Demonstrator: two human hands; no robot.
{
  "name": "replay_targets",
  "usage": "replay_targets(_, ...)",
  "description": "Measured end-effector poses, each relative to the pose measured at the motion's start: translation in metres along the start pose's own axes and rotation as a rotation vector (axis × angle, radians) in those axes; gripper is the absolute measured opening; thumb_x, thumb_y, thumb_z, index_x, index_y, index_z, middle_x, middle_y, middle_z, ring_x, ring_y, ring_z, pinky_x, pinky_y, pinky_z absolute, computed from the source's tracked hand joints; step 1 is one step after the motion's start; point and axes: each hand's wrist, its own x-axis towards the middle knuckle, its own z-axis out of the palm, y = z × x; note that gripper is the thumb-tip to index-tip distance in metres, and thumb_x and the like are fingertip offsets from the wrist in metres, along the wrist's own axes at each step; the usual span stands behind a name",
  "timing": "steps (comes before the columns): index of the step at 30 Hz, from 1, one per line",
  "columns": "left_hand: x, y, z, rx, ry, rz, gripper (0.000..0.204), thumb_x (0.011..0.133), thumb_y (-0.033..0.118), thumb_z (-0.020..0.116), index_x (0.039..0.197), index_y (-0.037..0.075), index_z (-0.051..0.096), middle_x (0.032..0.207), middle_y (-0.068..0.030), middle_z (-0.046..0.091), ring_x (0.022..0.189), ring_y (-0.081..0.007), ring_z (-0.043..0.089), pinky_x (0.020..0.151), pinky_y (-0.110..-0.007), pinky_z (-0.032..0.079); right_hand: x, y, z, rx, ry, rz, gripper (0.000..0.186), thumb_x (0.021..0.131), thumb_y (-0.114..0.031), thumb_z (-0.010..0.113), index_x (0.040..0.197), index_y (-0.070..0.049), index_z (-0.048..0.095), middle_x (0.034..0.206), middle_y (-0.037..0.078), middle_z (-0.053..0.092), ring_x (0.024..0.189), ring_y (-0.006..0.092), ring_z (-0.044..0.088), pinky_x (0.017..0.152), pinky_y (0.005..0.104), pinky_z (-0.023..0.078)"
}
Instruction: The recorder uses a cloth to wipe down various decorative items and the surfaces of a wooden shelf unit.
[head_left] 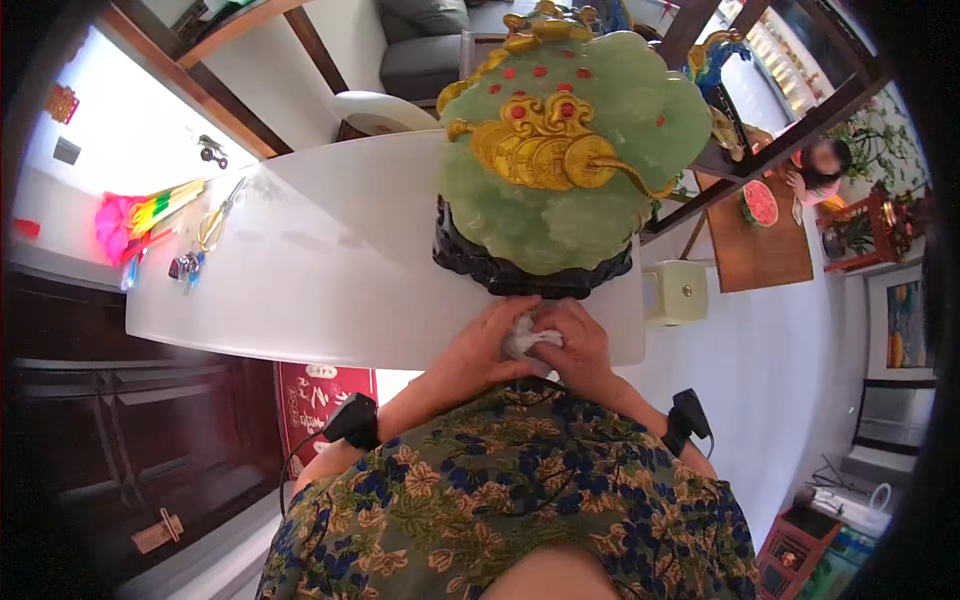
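My left hand (484, 345) and my right hand (580, 347) meet at the near edge of the white table (330, 290). Between them is a crumpled white tissue or thin cloth (527, 338), gripped by the fingers of both. Just beyond my fingertips stands a large pale green carved stone ornament (560, 225), its front set with gold coins (545, 160) and red beads. It rests on a dark carved base (480, 262), close to my fingers; whether they touch it I cannot tell.
At the table's left lie gold-handled scissors (212, 228), a bright feather duster (140, 220) and small metal items (187, 265). A pale green stool (678, 292) stands right of the table. Farther right, a person (822, 170) sits by a wooden table (765, 255) with cut watermelon (760, 203).
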Motion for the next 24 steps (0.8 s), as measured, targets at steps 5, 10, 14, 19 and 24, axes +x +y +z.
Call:
replay_targets(5,0.002,-0.009,0.001,0.068,0.086,0.115,0.055,0.071,0.003,0.061,0.123,0.005,0.042,0.119,-0.0137,0.045,0.108,-0.0305,0.046,0.089,-0.033,0.039,0.015,-0.016,0.007,0.226,0.054,0.188,0.019,0.068,-0.01,0.065,0.071,-0.002,0.048,0.072,0.011,0.048,0.07,0.0276,0.051,0.062,0.0344,0.042)
replay_targets(10,-0.008,-0.012,-0.003,-0.174,0.157,0.004,0.048,0.068,-0.003,0.055,0.115,0.004,0.05,0.11,-0.0129,0.051,0.102,-0.0237,0.05,0.087,-0.03,0.039,0.004,-0.006,0.003,0.217,0.043,0.224,0.02,0.069,-0.011,0.065,0.07,-0.002,0.048,0.071,0.01,0.05,0.068,0.0267,0.051,0.06,0.0336,0.042)
replay_targets(14,-0.009,0.003,-0.01,-0.013,0.275,-0.004,0.04,0.067,-0.007,0.049,0.105,0.002,0.055,0.098,-0.0126,0.055,0.09,-0.0226,0.055,0.079,-0.029,0.043,-0.004,-0.006,-0.004,0.213,0.12,0.31,0.019,0.069,-0.011,0.065,0.069,-0.002,0.049,0.071,0.01,0.052,0.065,0.0268,0.051,0.059,0.034,0.041)
replay_targets(19,-0.01,0.001,-0.009,0.157,0.435,-0.013,0.025,0.064,-0.011,0.048,0.084,-0.001,0.059,0.078,-0.011,0.056,0.072,-0.0269,0.056,0.065,-0.031,0.045,-0.008,0.008,-0.003,0.105,0.194,0.284,0.018,0.069,-0.01,0.065,0.067,-0.003,0.049,0.07,0.011,0.052,0.065,0.0283,0.051,0.058,0.0365,0.041)
replay_targets(24,-0.01,0.01,-0.007,0.651,0.311,0.465,0.034,0.06,-0.001,0.059,0.094,0.003,0.06,0.097,-0.0106,0.057,0.09,-0.0284,0.056,0.076,-0.034,0.047,-0.008,0.012,0.0,0.065,0.241,0.24,0.017,0.068,-0.009,0.064,0.067,-0.004,0.048,0.068,0.011,0.05,0.065,0.0301,0.05,0.058,0.0383,0.041)
